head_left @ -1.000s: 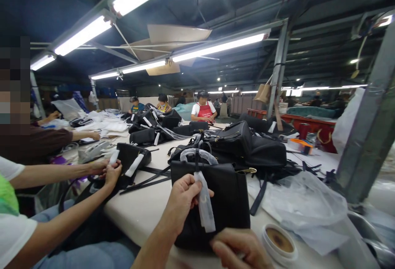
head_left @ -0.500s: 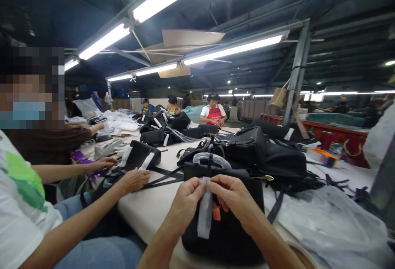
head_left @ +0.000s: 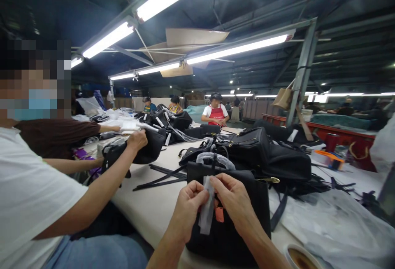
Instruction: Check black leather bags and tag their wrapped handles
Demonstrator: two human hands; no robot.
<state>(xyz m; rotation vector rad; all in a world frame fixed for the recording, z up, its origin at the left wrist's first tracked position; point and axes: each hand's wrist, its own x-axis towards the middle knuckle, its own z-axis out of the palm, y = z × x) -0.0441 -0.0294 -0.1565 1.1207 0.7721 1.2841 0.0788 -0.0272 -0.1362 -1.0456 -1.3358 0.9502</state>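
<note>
My left grip (head_left: pixel 187 209) and right grip (head_left: pixel 233 199) are both closed, pinching a white strip (head_left: pixel 206 205) against the black handbag (head_left: pixel 226 232) on the counter (head_left: pixel 148 207).

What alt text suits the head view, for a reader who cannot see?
The left hand and right hand pinch a white tag on a black handbag on a work table; a co-worker's hand grips another black bag.

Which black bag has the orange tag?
The nearest black handbag, under the left hand and right hand pinching a white strip; its orange tag hangs in front. Other black bags show no orange.
</note>
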